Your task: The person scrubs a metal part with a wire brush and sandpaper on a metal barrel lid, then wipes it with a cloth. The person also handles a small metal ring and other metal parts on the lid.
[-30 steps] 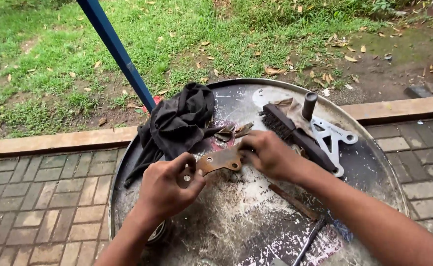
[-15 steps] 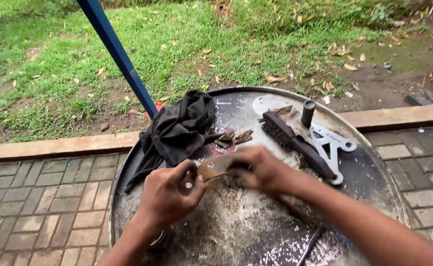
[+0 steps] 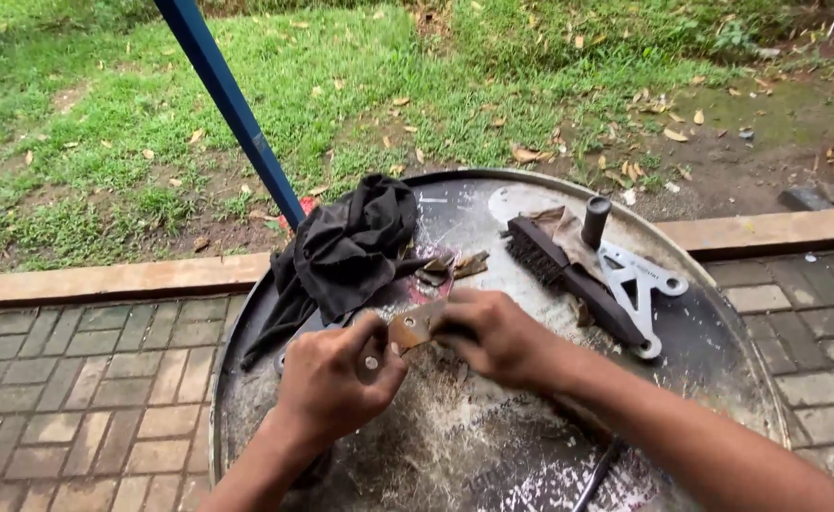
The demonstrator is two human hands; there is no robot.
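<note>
Rusty metal bracket (image 3: 410, 327) pinched between left hand (image 3: 336, 379) and right hand (image 3: 493, 337), both clamped on it, above drum lid (image 3: 711, 351)

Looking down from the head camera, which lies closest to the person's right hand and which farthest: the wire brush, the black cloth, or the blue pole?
From the right hand:
1. Wire brush, just beyond it, toward the drum top's right side.
2. Black cloth, across on the left, heaped over the drum's edge.
3. Blue pole, farthest, slanting up over the grass behind the cloth.
</note>
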